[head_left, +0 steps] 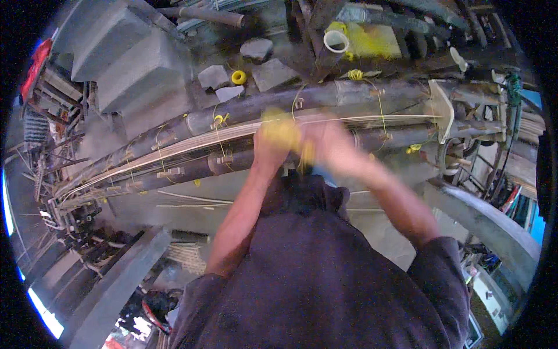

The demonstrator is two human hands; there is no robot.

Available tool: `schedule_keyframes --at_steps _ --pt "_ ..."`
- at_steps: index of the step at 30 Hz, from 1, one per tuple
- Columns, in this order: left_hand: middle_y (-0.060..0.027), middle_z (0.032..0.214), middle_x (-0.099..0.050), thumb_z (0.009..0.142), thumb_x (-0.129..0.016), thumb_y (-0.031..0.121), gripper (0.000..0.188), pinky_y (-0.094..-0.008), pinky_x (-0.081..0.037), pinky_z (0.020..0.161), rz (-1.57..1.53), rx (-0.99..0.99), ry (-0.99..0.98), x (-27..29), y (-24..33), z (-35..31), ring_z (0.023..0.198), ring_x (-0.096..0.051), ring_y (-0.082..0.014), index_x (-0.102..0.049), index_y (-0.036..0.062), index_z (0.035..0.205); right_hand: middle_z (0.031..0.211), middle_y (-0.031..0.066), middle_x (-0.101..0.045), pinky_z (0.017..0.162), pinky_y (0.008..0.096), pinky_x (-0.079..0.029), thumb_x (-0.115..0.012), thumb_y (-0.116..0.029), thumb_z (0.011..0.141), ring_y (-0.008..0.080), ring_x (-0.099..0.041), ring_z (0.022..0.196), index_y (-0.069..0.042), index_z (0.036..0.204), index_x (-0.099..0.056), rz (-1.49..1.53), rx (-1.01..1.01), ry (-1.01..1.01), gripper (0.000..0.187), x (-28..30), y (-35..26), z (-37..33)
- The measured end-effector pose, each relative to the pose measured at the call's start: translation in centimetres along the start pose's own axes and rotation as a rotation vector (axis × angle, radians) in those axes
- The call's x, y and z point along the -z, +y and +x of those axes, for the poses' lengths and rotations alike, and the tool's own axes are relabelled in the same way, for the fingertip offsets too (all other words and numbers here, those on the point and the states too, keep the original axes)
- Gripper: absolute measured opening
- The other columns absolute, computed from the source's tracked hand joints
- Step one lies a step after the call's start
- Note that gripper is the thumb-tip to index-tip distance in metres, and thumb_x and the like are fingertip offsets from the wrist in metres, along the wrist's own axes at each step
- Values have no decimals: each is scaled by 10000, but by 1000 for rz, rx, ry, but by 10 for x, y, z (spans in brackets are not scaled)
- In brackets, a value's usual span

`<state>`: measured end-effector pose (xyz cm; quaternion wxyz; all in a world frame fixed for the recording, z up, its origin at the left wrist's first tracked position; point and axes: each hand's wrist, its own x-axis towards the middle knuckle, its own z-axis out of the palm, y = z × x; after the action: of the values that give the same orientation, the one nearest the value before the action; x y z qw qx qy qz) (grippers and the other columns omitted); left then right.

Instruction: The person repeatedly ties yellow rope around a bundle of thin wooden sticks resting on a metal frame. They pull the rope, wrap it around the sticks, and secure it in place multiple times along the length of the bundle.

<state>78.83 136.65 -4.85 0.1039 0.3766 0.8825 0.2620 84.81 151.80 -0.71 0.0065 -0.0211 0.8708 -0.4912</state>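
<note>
A bundle of long, thin pale strips [200, 138] stretches between two thick dark poles [256, 103], with yellow cord tied around at intervals. My left hand [271, 150] is over the strips near the middle, closed around a blurred yellow bundle that looks like a roll of cord [281, 129]. Close beside it on the right, my right hand [332, 142] is smeared by motion, so its fingers cannot be made out. Some yellow, also blurred, hangs between the two hands.
A pale end plate [442, 111] stands across the poles at right. Beyond them lie a yellow ring-shaped roll [239, 77], grey stones [273, 74] and a white-rimmed container [336, 42]. Concrete steps [136, 67] rise at far left. Beams [119, 288] flank me at lower left and right.
</note>
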Motion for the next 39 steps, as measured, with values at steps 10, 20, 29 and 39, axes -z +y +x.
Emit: schedule_keyframes --at_steps 10,20,29,39 --pt "40 677 -470 939 -523 392 326 -270 -349 590 -826 368 -223 -10 -23 155 620 -425 -94 -572 102 797 755 138 -644 648 467 -522 -542 -272 881 331 -661 736 -68 792 -598 -250 -60 -420 230 -78 13 -67" --pt "-126 1101 -676 904 -556 413 397 -389 -490 868 -22 35 -152 101 -163 155 1021 -635 -324 -631 137 1179 1462 202 -322 1028 387 -398 -637 -285 816 383 -379 1296 -83 1405 -395 445 -294 -153 669 -116 -63 -88" --pt "-205 1077 -650 935 -532 271 308 -457 -471 902 -305 -130 -225 123 -161 -39 1010 -605 -390 -637 34 1102 825 121 -617 728 399 -499 -621 -172 868 298 -615 832 -48 942 -683 -187 -193 47 157 -77 -177 25" --pt "-138 807 -667 892 -582 263 236 -442 -514 693 9 -114 -40 92 -146 -38 752 -651 -336 -675 54 833 1086 194 -634 871 440 -486 -533 -335 904 335 -616 1041 -11 1108 -635 -613 -512 -87 397 -89 -74 227"
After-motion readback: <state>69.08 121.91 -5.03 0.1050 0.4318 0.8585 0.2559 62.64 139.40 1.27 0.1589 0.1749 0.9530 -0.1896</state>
